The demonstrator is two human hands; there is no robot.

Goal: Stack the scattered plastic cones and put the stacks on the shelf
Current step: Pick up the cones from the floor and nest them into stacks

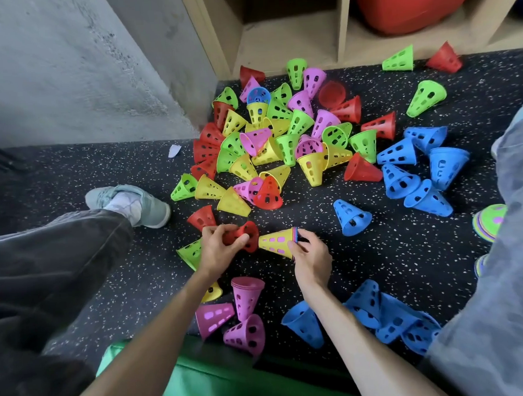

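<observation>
The left hand's grip (220, 245) is curled tight around a red perforated plastic cone (244, 235), whose wide mouth faces right. The right hand's grip (310, 257) pinches the wide rim end of a lying stack topped by a yellow perforated plastic cone (276, 242); thin red, blue and pink edges at that rim suggest several cones nested inside, though how many I cannot tell. The yellow tip points left, right at the red cone's mouth, the two touching or nearly so.

Beyond the hands a big mixed heap of coloured plastic cones (281, 139) lies scattered on the black speckled rubber floor (102, 188). A group of loose blue cones (419, 165) lies to the right, and pink cones (244, 307) sit close to the forearms. The pale wooden shelf (288, 42) stands at the top, well apart from the held cones, with a large red rounded object (410, 2) in one compartment.
</observation>
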